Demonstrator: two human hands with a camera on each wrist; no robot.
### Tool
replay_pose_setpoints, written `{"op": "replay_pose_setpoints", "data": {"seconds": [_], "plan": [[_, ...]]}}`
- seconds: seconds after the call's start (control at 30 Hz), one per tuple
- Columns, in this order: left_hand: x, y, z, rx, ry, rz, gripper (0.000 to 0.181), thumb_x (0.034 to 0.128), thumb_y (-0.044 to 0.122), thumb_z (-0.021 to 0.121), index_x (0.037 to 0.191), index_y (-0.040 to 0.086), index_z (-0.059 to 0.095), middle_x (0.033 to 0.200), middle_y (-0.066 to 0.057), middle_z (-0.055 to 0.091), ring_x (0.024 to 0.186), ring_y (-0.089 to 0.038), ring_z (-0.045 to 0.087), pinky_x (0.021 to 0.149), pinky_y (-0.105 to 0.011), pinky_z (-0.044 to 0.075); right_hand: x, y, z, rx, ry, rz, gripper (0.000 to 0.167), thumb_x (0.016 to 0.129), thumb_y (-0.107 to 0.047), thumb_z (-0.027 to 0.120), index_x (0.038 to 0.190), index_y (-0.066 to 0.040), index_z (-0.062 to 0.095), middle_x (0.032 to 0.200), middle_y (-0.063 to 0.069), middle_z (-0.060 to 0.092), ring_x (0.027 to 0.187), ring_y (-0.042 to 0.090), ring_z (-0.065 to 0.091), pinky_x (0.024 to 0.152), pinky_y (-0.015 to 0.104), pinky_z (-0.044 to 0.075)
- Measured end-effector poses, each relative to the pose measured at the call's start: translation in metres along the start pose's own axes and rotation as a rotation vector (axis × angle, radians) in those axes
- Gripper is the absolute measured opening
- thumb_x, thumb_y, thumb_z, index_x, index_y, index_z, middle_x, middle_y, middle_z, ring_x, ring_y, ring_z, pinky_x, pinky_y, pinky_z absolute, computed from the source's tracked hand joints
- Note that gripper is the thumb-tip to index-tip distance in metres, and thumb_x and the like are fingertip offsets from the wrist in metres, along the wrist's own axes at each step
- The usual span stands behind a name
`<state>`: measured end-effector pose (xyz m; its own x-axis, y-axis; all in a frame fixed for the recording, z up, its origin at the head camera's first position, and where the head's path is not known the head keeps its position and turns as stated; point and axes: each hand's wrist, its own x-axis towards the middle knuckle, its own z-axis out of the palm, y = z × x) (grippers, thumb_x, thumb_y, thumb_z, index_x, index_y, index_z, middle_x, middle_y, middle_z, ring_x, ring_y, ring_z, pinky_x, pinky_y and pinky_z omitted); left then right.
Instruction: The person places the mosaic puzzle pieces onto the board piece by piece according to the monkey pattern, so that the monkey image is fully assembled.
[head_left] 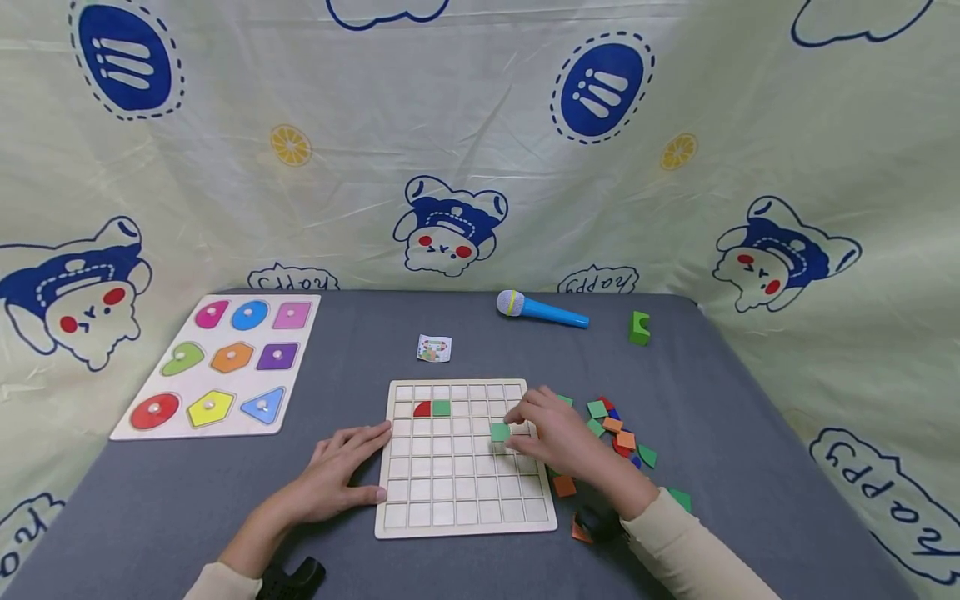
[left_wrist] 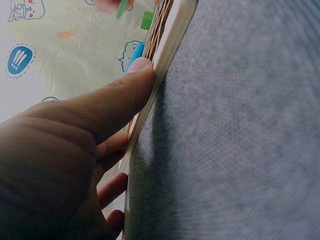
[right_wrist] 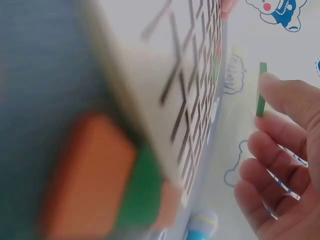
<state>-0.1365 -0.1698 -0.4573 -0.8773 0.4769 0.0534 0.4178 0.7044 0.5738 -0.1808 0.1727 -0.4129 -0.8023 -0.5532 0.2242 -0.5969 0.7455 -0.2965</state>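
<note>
Right hand (head_left: 558, 433), grip pinching green square tile (head_left: 500, 432) over grid board (head_left: 442, 490) | Left hand (head_left: 333, 477), fingers extended, at its left edge | 2 set: red quarter-circle (head_left: 423, 409), green twin (head_left: 441, 407) | Seemingly early: loose tiles (head_left: 626, 439) lie at right

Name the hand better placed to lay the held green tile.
Likely the right hand: it pinches the green tile over the grid board; the left hand touches the board's edge.

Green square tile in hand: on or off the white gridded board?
Off: the right hand pinches the green tile, clear of the board in its wrist view.
</note>
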Motion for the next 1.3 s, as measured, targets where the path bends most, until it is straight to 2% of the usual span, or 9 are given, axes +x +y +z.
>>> {"op": "replay_pose_setpoints", "data": {"seconds": [0.23, 0.5, 0.7, 1.0, 1.3], "plan": [[-0.001, 0.0, 0.0, -0.002, 0.005, -0.002, 0.078, 0.0815, 0.048, 0.067, 0.145, 0.013, 0.039, 0.152, -0.005, 0.035, 0.132, -0.032, 0.034, 0.094, -0.051, 0.022, 0.037, -0.005, 0.014, -0.01, -0.05, 0.032, 0.025, 0.08, -0.031, 0.074, 0.1, -0.016, 0.071, 0.091, -0.004, 0.059, 0.088, 0.01, 0.048, 0.075, 0.029, 0.044], [-0.001, 0.001, -0.001, 0.003, 0.0, -0.001, 0.077, 0.082, 0.048, 0.066, 0.145, 0.012, 0.039, 0.153, -0.004, 0.035, 0.132, -0.032, 0.034, 0.095, -0.052, 0.022, 0.061, -0.005, 0.026, -0.019, -0.105, 0.062, 0.021, 0.083, -0.028, 0.071, 0.099, -0.015, 0.07, 0.093, -0.002, 0.061, 0.088, 0.012, 0.049, 0.077, 0.031, 0.044], [-0.001, 0.002, -0.002, 0.011, 0.004, 0.006, 0.076, 0.0823, 0.046, 0.067, 0.145, 0.011, 0.039, 0.152, -0.005, 0.035, 0.132, -0.033, 0.034, 0.095, -0.052, 0.022, 0.071, -0.003, 0.032, -0.007, -0.144, 0.098, 0.022, 0.083, -0.029, 0.07, 0.101, -0.015, 0.07, 0.095, -0.003, 0.061, 0.088, 0.012, 0.048, 0.078, 0.031, 0.043], [-0.001, 0.002, -0.001, 0.009, 0.004, 0.011, 0.076, 0.0825, 0.045, 0.067, 0.145, 0.012, 0.039, 0.152, -0.005, 0.036, 0.131, -0.032, 0.034, 0.095, -0.052, 0.022, 0.079, -0.001, 0.037, 0.002, -0.167, 0.127, 0.02, 0.083, -0.03, 0.071, 0.097, -0.016, 0.07, 0.084, -0.004, 0.056, 0.081, 0.012, 0.043, 0.071, 0.03, 0.037], [-0.001, 0.001, -0.001, 0.01, 0.004, 0.005, 0.076, 0.0822, 0.047, 0.067, 0.145, 0.013, 0.039, 0.152, -0.003, 0.036, 0.132, -0.033, 0.035, 0.095, -0.052, 0.022, 0.08, 0.0, 0.04, -0.008, -0.159, 0.105, 0.02, 0.082, -0.032, 0.072, 0.095, -0.017, 0.07, 0.083, -0.004, 0.056, 0.08, 0.011, 0.043, 0.07, 0.028, 0.037]]}}
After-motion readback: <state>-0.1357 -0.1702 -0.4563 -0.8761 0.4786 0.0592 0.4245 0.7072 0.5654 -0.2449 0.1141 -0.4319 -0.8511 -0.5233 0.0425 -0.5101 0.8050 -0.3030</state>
